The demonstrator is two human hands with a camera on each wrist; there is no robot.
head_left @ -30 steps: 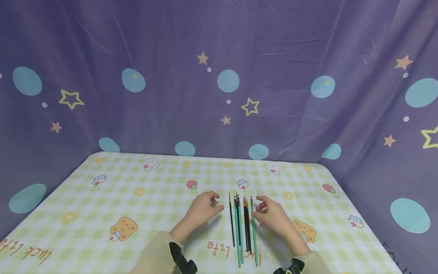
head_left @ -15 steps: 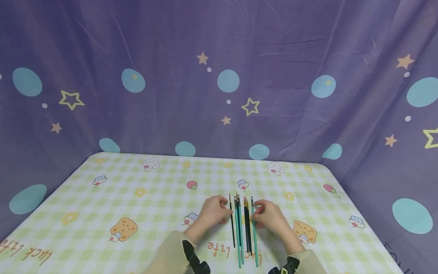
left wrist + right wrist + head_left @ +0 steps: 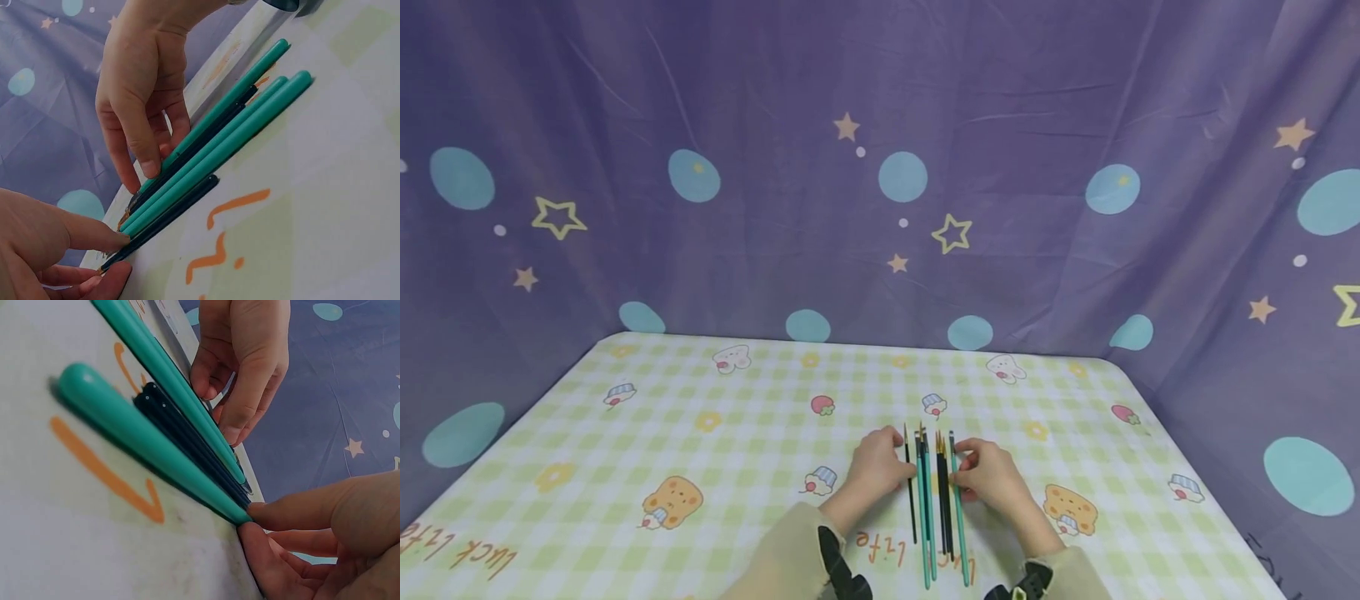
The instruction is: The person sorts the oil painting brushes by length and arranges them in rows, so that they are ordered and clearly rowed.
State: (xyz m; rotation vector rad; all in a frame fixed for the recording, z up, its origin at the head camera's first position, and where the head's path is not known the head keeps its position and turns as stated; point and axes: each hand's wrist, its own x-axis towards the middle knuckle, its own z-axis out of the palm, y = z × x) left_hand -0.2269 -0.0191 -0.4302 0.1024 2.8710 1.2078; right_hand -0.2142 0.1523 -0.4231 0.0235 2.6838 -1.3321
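Note:
Several slim paintbrushes lie side by side on the tablecloth, bristles toward the far side. On the left is a thin black paintbrush (image 3: pixel 912 512), then turquoise paintbrushes (image 3: pixel 924 533), a cluster of black paintbrushes (image 3: pixel 945 508), and a turquoise paintbrush (image 3: pixel 962 533) on the right. My left hand (image 3: pixel 876 467) touches the leftmost black brush near its bristle end; the thumb (image 3: pixel 106 236) lies against it. From the other side, my right hand (image 3: pixel 992 477) touches the rightmost turquoise brush with thumb and fingertips (image 3: pixel 269 515). Both hands have bent, relaxed fingers, with the brushes between the hands.
A green-and-white checked tablecloth (image 3: pixel 737 450) with printed cartoon figures covers the table. Behind it and at the sides hangs a purple curtain (image 3: pixel 775 233) with stars and blue dots. Dark straps with devices (image 3: pixel 842 567) circle both wrists.
My left hand has moved right, from beside the brushes to contact with the leftmost black one. My right hand has shifted slightly, staying at the rightmost turquoise brush. The brushes have barely moved.

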